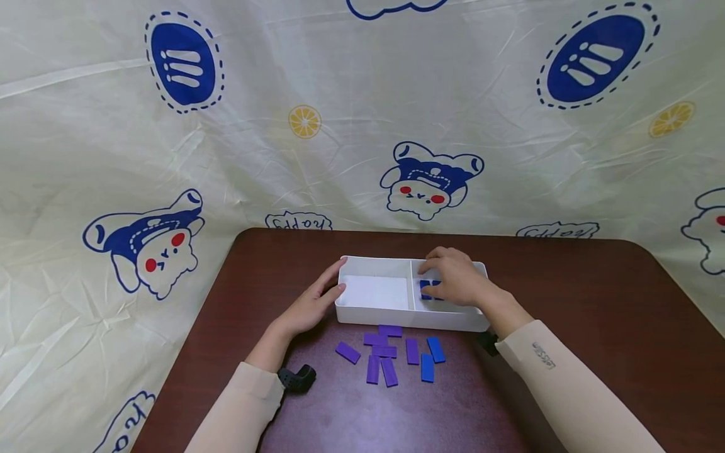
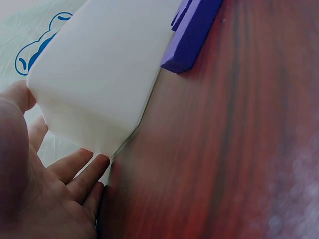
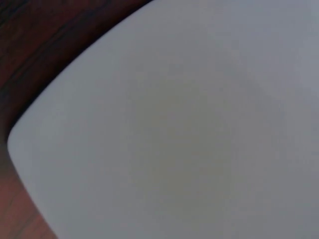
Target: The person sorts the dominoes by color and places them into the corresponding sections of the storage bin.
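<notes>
Left fingers [image 2: 89, 177] spread, touching white box [image 1: 374, 316]; right fingers [image 1: 430, 264] over blue tiles [image 1: 425, 284] inside, grip unclear.

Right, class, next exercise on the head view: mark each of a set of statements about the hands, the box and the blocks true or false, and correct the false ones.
1. The left hand touches the white box. True.
2. The purple blocks lie in the left compartment. False: they lie on the table, in front of the box.
3. Dark blue pieces show in the right compartment. True.
4. The right hand rests flat on the table. False: its fingers are over the right compartment.
5. Two blue blocks lie on the table, right of the purple ones. True.
</notes>
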The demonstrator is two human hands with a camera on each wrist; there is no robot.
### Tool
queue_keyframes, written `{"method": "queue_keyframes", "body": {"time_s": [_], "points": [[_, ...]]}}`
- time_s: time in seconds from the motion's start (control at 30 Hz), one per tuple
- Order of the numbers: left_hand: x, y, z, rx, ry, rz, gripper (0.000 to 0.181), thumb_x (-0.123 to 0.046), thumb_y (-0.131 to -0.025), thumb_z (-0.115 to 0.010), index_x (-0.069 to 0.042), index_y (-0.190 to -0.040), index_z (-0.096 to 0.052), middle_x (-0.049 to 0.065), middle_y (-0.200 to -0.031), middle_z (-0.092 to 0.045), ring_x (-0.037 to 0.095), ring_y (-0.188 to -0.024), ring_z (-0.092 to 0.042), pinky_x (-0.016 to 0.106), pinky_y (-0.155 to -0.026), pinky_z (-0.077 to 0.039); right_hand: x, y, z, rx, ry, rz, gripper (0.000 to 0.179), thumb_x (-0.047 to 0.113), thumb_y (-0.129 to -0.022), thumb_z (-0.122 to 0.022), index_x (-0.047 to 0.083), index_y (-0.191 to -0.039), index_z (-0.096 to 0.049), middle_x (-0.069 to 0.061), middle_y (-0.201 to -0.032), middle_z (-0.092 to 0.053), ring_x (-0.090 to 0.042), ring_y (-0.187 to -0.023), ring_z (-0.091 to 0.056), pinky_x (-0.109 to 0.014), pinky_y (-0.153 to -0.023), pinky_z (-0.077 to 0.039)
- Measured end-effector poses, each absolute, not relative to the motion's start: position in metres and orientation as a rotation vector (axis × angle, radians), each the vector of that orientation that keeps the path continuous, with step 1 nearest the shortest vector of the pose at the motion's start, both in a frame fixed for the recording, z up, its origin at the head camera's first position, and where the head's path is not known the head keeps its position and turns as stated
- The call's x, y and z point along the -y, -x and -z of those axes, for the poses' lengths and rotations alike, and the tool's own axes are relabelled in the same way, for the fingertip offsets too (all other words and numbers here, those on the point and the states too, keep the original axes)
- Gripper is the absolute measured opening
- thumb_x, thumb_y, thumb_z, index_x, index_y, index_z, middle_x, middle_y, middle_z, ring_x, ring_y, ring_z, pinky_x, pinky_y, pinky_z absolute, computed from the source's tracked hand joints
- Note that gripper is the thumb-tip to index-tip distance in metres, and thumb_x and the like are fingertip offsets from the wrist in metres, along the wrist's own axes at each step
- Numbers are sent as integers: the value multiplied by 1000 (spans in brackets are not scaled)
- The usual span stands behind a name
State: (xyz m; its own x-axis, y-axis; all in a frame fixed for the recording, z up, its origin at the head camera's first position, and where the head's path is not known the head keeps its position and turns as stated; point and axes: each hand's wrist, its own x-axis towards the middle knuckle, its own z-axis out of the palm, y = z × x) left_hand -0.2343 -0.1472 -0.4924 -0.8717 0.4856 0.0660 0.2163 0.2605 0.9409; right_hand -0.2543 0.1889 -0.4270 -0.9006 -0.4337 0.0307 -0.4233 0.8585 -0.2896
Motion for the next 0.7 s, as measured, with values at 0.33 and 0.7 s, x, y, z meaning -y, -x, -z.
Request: {"method": "queue_keyframes", "body": {"time_s": [0.33,0.7], "points": [[148,234,493,-2307,-645,-1642,61,-31,-111,-48,-34,-166,-21,10,-170,-29,34,-156,-31,57,-124,-30,-191,247,420,-3018,680,500,39,27,-86,-85,9,-120,-78,-16,-136,-63,-40,-131,-51,-68,-112,-35],[147,235,494,-2305,-659,-1648,61,-30,-112,-47,-33,-166,-21,10,-170,-28,35,-156,-31,57,-124,-30,-193,234,407,-3049,687,529,40,25,-86,-85,10,-122,-76,-16,-137,-63,-40,-133,-49,-70,-112,-34]]}}
